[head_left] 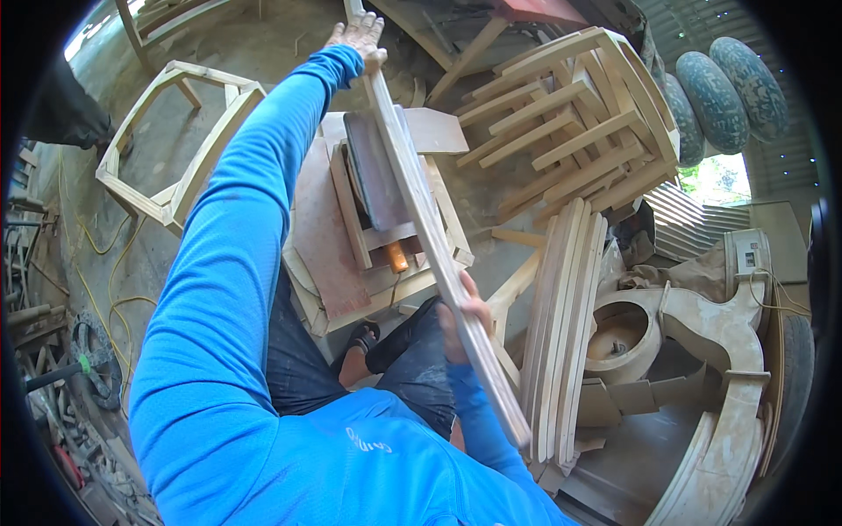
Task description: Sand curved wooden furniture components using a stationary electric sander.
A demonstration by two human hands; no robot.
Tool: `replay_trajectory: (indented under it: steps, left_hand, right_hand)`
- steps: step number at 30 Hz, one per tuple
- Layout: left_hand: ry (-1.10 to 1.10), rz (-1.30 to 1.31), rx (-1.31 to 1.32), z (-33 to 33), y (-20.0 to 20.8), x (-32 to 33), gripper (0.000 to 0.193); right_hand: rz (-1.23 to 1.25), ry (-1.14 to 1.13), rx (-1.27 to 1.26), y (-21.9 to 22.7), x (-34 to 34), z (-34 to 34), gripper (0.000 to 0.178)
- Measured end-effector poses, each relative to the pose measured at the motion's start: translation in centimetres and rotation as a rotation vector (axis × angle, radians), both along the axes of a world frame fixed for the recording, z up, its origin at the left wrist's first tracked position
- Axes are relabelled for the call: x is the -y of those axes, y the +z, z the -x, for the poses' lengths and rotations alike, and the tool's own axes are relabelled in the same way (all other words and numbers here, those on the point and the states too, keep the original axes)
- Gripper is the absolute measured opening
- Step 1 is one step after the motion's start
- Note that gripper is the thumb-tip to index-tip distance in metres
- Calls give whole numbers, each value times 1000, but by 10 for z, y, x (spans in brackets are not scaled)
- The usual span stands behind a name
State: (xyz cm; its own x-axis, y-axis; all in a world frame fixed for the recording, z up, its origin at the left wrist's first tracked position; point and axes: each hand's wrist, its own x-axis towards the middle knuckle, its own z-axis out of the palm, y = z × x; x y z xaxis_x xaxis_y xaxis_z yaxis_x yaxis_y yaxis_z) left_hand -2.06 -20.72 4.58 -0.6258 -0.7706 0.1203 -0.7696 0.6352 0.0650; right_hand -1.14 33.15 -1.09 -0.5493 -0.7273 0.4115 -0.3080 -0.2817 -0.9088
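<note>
Fingers [480, 307] of the right hand [452, 340] are wrapped round the near half of a long wooden strip [430, 228], while the left hand [358, 39] just lies over its far end, fingers stretched, so can't tell if it's gripping. Strip's running slantwise, far middle to near right, over a wooden stand [326, 254], with more strips [561, 333] stacked over on the right.

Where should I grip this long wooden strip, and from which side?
Probably across its narrow width, toward both ends: the long wooden strip is slim and straight. Coming over the far part from the left suits the left hand; reaching from beneath at the near part suits the right hand.
</note>
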Motion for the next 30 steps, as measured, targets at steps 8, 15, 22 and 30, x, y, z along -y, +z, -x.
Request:
replay_trajectory:
  steps: [8, 15, 22, 30]
  left_hand:
    - [-33, -79, -55, 12, -11, -58, 80]
    - [-111, -235, -3, -23, 2, -249, 84]
    - [-236, -422, -145, -62, 39, -456, 81]
    - [-210, -546, -214, -75, 52, -486, 84]
  right_hand:
    - [30, 83, 196, 29, -28, 13, 40]
    - [-163, -125, 54, 98, -222, 4, 39]
    - [136, -760, -91, 248, -367, -16, 106]
    - [763, -942, -360, 342, -417, 12, 65]
